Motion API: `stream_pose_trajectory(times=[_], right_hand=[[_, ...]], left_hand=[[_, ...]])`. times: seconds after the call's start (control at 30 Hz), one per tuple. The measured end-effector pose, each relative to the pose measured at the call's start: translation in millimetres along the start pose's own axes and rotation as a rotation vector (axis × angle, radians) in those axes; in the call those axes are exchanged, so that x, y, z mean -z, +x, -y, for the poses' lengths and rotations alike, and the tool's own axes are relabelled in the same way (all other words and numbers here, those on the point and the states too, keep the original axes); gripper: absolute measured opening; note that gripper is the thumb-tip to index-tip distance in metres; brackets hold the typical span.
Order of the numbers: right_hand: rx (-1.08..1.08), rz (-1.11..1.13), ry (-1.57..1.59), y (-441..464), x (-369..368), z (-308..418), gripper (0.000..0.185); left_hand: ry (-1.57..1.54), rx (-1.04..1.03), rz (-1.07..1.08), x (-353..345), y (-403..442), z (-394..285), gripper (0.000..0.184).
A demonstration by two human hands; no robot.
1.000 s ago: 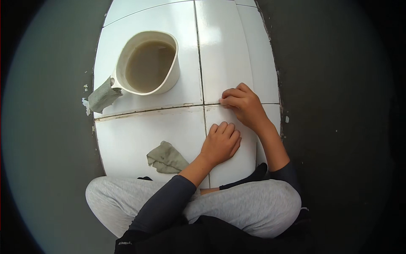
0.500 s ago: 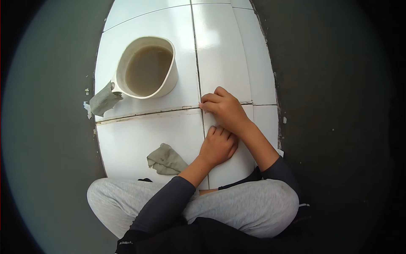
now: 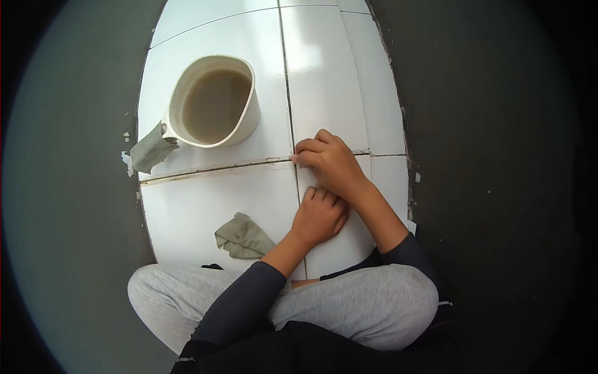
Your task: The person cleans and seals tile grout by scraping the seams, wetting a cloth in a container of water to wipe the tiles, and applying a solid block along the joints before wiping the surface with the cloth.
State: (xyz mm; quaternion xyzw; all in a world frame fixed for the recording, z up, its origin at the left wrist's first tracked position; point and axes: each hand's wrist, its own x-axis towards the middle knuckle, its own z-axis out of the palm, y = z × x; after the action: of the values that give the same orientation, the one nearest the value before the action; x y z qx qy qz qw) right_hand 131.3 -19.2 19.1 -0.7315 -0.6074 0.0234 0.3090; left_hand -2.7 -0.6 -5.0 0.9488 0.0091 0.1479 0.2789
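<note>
My right hand (image 3: 329,159) is pinched at the crossing of the dark joints between white tiles (image 3: 246,199). Its fingertips touch the joint; anything between them is too small or hidden to name. Just below, my left hand (image 3: 321,216) is curled into a fist on the tile under my right forearm, with no object showing in it. A crumpled grey-green cloth (image 3: 242,237) lies left of my left wrist. Farther up on the left stands a white dipper (image 3: 246,124) holding cloudy brownish water.
A second grey-green cloth (image 3: 152,149) is draped over the dipper's handle. Brownish residue lines the cross joint (image 3: 218,166). Dark grey floor (image 3: 486,199) borders the white tile strip on both sides, with small pale chips along the chipped edges. My crossed legs (image 3: 361,299) are at the near end.
The whole view has shifted very slightly. Both hands keep nearly the same pose and place, and the dipper and cloths have not moved on the tiles.
</note>
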Motion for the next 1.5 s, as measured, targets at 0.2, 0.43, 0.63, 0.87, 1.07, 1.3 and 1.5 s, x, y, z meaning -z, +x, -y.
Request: stream_pose_trajectory(times=[0.2, 0.43, 0.63, 0.87, 1.07, 1.3, 1.5], right_hand=[[-0.303, 0.004, -0.008, -47.4, 56.6, -36.3, 0.012], [-0.215, -0.035, -0.039, -38.2, 51.3, -30.3, 0.016], [-0.239, -0.009, -0.056, -39.8, 58.2, -31.0, 0.015], [-0.206, -0.021, -0.077, -38.1, 50.4, -32.3, 0.018], [-0.244, -0.046, -0.014, -48.0, 59.7, -37.9, 0.019], [-0.409, -0.197, -0.112, -70.8, 91.2, -31.4, 0.020], [-0.785, -0.237, 0.732, -68.0, 134.0, -4.3, 0.045]], left_hand=[[0.015, 0.016, -0.022, 4.5, 3.7, -1.9, 0.014], [0.003, 0.019, -0.028, 4.2, 3.0, -2.1, 0.015], [0.017, 0.012, -0.027, 3.0, 3.7, -1.8, 0.015], [0.010, 0.018, -0.025, 3.7, 4.4, -2.3, 0.015], [0.008, 0.016, -0.023, 3.7, 3.2, -2.1, 0.014], [0.025, 0.006, -0.051, 5.2, 1.1, -4.5, 0.014], [0.087, -0.029, -0.048, 7.9, -1.5, -5.9, 0.018]])
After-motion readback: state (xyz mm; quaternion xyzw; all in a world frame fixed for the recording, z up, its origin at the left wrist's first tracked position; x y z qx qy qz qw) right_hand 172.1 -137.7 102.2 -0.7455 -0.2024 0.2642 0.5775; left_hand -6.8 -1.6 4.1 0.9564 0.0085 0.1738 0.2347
